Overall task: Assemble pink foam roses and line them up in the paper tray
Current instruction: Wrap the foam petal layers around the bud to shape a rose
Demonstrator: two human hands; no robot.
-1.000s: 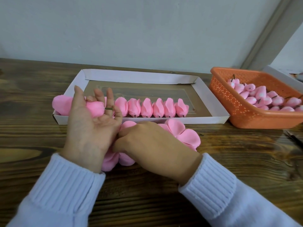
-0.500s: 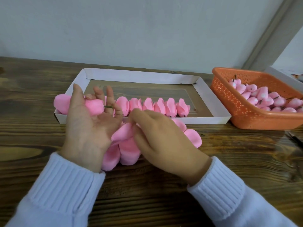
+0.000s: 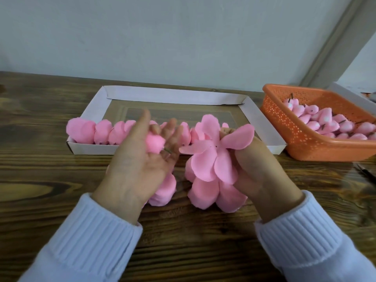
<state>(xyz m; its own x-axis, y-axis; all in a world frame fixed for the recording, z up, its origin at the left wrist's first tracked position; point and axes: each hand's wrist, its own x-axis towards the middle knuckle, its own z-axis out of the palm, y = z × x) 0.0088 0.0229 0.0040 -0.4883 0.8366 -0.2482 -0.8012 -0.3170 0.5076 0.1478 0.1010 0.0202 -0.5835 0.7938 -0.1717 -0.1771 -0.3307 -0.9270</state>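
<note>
My left hand [image 3: 140, 159] holds a pink foam rosebud [image 3: 155, 143] on a thin stem between its fingers, in front of the white paper tray [image 3: 171, 96]. To its right, my right hand [image 3: 258, 169] pinches a flat pink petal piece [image 3: 215, 157], lifted off the table and facing the bud. A row of finished pink roses [image 3: 105, 133] lines the tray's near side, partly hidden by my hands. More pink petal pieces [image 3: 213, 194] lie on the table below my hands.
An orange perforated basket [image 3: 284, 127] of pink buds with stems [image 3: 327, 123] stands right of the tray. A white box edge [image 3: 354, 96] shows behind it. A dark thin tool [image 3: 366, 171] lies at the right edge. Grey wall at the back.
My right hand picked one petal piece off the pile and raised it to the right of the bud. My left hand shifted right with the bud.
</note>
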